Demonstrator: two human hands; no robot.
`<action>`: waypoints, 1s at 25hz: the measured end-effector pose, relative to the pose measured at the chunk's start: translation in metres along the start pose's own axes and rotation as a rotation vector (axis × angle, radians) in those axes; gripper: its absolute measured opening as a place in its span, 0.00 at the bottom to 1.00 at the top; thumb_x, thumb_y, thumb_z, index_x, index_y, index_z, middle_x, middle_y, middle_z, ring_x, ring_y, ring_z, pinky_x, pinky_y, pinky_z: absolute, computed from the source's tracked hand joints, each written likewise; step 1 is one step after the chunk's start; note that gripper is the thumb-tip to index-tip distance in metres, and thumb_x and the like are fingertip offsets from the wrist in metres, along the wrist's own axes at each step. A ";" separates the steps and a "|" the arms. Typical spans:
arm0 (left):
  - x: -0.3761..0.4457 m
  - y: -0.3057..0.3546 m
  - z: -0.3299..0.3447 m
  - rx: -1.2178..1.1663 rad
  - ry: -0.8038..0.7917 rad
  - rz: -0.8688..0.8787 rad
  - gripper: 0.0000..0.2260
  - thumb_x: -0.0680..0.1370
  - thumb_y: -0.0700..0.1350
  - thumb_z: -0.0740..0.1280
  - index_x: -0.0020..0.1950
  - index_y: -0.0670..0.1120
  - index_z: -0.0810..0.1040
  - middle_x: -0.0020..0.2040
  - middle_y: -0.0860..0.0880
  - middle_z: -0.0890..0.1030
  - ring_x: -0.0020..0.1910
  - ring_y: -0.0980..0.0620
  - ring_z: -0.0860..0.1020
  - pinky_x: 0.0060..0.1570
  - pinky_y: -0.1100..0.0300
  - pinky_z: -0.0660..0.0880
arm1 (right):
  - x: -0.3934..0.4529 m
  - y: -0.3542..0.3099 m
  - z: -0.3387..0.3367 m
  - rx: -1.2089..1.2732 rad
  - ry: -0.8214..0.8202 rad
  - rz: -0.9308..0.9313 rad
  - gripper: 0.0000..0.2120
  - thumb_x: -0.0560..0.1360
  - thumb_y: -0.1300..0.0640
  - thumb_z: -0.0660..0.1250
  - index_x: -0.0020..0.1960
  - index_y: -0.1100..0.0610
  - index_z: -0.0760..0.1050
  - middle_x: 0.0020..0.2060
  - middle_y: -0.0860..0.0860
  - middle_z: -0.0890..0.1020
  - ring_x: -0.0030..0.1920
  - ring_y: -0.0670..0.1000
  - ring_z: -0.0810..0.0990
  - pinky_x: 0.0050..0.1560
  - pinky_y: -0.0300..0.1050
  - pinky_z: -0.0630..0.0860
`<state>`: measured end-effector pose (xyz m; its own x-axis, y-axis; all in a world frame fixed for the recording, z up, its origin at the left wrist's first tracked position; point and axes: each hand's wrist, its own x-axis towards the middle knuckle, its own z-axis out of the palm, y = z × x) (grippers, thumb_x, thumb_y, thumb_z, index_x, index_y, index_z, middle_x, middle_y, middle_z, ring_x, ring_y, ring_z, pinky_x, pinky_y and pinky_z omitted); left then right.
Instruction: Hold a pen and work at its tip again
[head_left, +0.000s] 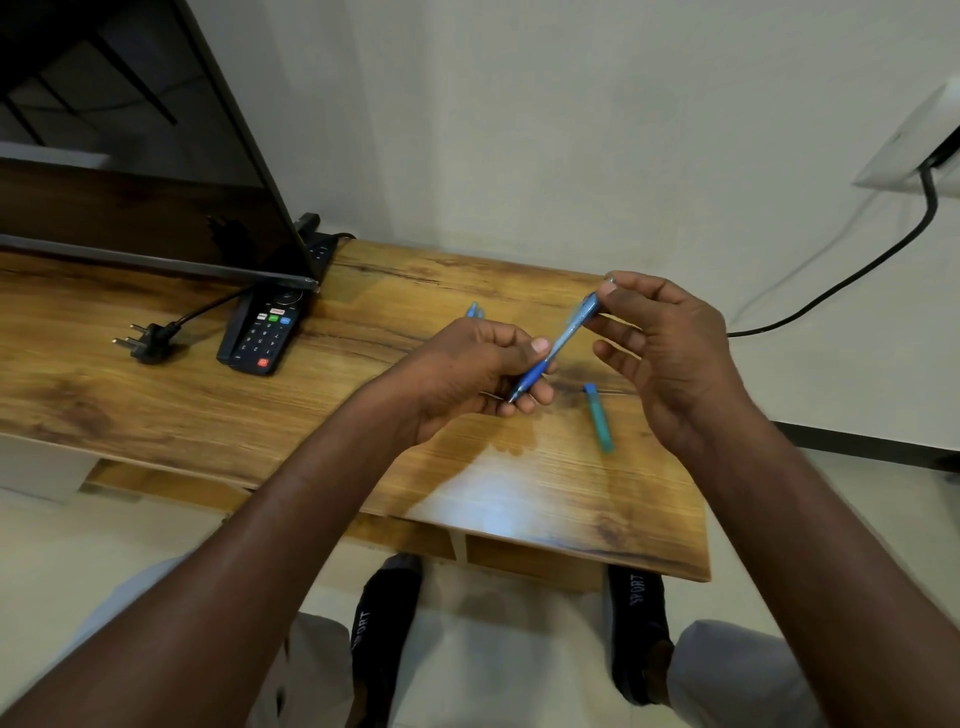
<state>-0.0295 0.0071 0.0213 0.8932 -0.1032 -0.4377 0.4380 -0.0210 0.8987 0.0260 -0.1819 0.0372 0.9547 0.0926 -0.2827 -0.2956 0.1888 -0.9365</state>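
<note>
Above the wooden desk (260, 426), the left hand (467, 369) pinches the dark-blue rubber grip of a slim blue plastic pen (558, 345), while the right hand (670, 353) pinches its clear upper end. It looks light, rigid and smooth-barrelled; the rubber grip seems the surest hold.

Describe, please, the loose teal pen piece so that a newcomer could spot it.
On the wooden table, look just below the right hand. The teal pen piece lies flat there with a blue end, untouched, whereas both hands hold the blue pen.
</note>
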 end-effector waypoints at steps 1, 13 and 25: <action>0.001 0.000 0.001 -0.020 0.001 0.005 0.13 0.85 0.48 0.67 0.58 0.38 0.82 0.43 0.41 0.86 0.36 0.52 0.81 0.39 0.60 0.77 | 0.000 0.000 0.001 0.024 -0.029 0.035 0.08 0.80 0.57 0.73 0.59 0.55 0.83 0.47 0.50 0.89 0.49 0.50 0.88 0.49 0.45 0.80; 0.000 -0.002 0.003 0.000 -0.084 -0.017 0.13 0.80 0.41 0.74 0.63 0.37 0.81 0.52 0.39 0.88 0.47 0.47 0.85 0.48 0.57 0.81 | 0.003 0.004 0.002 0.458 -0.336 0.185 0.20 0.85 0.36 0.55 0.48 0.51 0.73 0.35 0.48 0.69 0.38 0.49 0.75 0.52 0.53 0.73; 0.003 0.000 0.002 -0.113 -0.017 -0.222 0.15 0.87 0.46 0.60 0.64 0.38 0.81 0.54 0.39 0.88 0.58 0.41 0.86 0.57 0.51 0.81 | 0.007 0.002 -0.007 0.675 -0.362 0.165 0.18 0.83 0.41 0.56 0.44 0.52 0.72 0.34 0.47 0.61 0.34 0.48 0.62 0.42 0.47 0.67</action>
<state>-0.0266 0.0050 0.0202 0.7726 -0.1249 -0.6225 0.6325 0.0665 0.7717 0.0320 -0.1872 0.0317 0.8608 0.4621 -0.2131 -0.4996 0.6880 -0.5263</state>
